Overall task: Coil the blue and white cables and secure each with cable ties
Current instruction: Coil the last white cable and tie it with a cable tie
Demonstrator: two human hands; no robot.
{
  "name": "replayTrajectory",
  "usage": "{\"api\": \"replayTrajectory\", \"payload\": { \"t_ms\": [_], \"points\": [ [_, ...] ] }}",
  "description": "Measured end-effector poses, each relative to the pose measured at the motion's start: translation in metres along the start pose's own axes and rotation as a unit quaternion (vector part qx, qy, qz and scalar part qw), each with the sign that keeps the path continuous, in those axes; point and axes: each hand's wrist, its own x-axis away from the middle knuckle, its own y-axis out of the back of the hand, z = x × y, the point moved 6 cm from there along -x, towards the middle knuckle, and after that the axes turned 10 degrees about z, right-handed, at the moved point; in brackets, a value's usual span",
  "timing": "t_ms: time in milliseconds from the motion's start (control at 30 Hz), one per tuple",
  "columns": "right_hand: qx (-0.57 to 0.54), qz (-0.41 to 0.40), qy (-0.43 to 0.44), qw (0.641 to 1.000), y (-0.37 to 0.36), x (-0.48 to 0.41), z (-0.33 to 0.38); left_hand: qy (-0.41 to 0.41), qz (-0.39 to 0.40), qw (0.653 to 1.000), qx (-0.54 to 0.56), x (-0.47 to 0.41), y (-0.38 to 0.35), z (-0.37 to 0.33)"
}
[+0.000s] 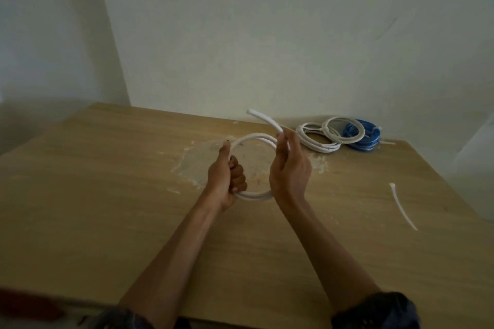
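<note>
A white cable (254,139) is looped into a ring above the middle of the wooden table (107,208). My left hand (227,179) grips the ring's left and lower side, thumb pointing up along it. My right hand (290,168) holds the ring's right side, where the cable's loose end (263,117) curves up and away to the left. At the back right lie two white coils (318,139) and a blue coil (362,135), bundled and overlapping. A loose white cable tie (401,204) lies on the table at the right.
A pale wall rises right behind the table's far edge. A rough, scuffed patch (192,165) marks the tabletop under the hands. The table's right edge runs close to the cable tie.
</note>
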Motion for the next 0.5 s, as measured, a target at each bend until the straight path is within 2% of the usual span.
{"api": "replayTrajectory", "payload": {
  "t_ms": [67, 167, 300, 400, 500],
  "points": [
    [0.094, -0.001, 0.045, 0.995, 0.001, -0.003, 0.002, 0.012, 0.019, 0.999, -0.032, 0.003, -0.005, 0.003],
    [0.176, 0.030, 0.092, 0.980, -0.002, -0.005, -0.001, 0.013, 0.048, 0.998, -0.049, 0.004, -0.013, 0.004],
    [0.085, 0.111, 0.138, 0.981, -0.003, -0.007, -0.005, 0.005, 0.075, 0.996, -0.043, 0.004, -0.015, 0.004],
    [0.136, 0.176, 0.163, 0.961, -0.008, -0.002, -0.014, 0.011, 0.079, 0.994, -0.072, 0.006, -0.010, 0.001],
    [0.176, 0.293, 0.185, 0.921, -0.016, 0.009, -0.019, 0.009, 0.062, 0.987, -0.148, 0.009, -0.004, -0.001]
  ]
}}
